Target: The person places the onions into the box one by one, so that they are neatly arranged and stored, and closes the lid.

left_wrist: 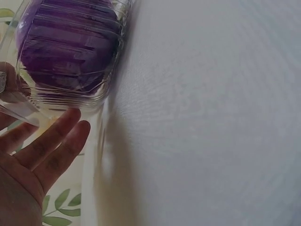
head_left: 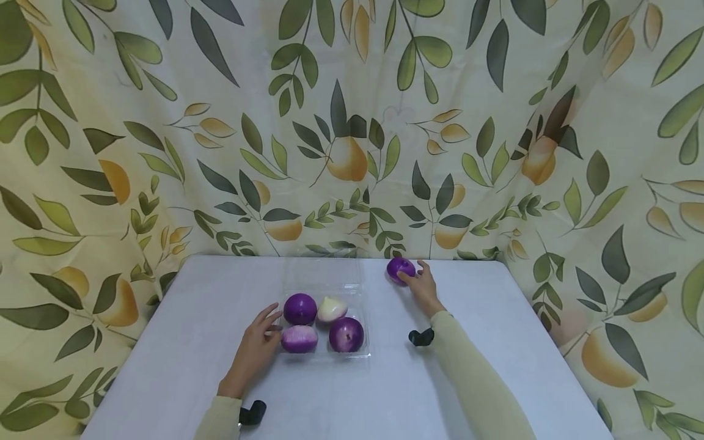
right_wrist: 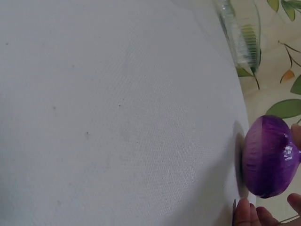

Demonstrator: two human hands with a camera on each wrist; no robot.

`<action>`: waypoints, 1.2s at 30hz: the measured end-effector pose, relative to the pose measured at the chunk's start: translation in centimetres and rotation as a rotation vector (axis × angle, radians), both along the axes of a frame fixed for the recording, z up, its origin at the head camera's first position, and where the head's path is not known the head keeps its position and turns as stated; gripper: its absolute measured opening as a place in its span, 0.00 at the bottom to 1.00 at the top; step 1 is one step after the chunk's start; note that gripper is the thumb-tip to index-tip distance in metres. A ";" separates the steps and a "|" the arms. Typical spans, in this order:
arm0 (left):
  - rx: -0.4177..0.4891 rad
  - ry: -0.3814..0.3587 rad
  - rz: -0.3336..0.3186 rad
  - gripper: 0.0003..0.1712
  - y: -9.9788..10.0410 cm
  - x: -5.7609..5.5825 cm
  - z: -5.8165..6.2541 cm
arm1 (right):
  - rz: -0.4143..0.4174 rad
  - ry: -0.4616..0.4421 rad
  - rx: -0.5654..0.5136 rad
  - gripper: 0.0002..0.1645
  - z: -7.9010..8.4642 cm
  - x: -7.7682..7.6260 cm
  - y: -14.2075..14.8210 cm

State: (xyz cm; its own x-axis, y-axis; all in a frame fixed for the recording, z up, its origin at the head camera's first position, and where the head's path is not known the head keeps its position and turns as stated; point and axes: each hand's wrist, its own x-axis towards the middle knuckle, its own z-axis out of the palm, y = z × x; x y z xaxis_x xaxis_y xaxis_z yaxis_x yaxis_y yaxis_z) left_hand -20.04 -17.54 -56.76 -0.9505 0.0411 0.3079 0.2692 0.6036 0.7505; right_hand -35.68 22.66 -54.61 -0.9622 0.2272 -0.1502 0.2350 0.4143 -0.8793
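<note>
A clear plastic container (head_left: 366, 330) stands at the middle of the table with its lid laid back. In it lie a purple onion (head_left: 300, 309) at the back left, a lighter purple onion (head_left: 299, 339) at the front left, another purple onion (head_left: 346, 335) at the front right and a cream-white bulb (head_left: 332, 310) at the back right. My left hand (head_left: 260, 342) touches the container's left side, its fingers loosely extended. Near the table's back edge, my right hand (head_left: 422, 288) is at a separate purple onion (head_left: 400, 270). Its thumb touches the onion; the other fingers spread beside it.
A white cloth covers the table (head_left: 473, 293). Behind it and along both sides hangs a curtain (head_left: 352, 201) patterned with leaves and fruit. Dark wrist devices sit by the left sleeve (head_left: 220, 418) and the right sleeve (head_left: 473, 366).
</note>
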 end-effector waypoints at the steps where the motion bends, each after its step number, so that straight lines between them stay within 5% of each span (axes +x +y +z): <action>1: -0.003 0.001 -0.001 0.26 0.1 -0.1 0.0 | -0.003 0.002 0.002 0.52 0.0 -0.1 0.1; 15: 0.014 0.019 -0.001 0.25 0.1 0.1 -0.1 | 0.003 -0.022 -0.020 0.51 -0.3 -1.2 0.1; 36: 0.013 0.030 -0.001 0.25 0.1 -0.1 0.1 | -0.014 0.029 -0.031 0.46 0.2 -0.4 0.3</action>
State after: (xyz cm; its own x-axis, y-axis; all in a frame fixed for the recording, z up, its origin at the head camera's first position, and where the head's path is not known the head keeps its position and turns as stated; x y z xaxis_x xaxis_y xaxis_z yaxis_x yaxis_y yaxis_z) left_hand -20.13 -17.41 -56.67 -0.9408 0.0380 0.3369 0.2925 0.5931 0.7501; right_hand -36.06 22.94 -54.38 -0.9631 0.2359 -0.1297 0.2149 0.3835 -0.8982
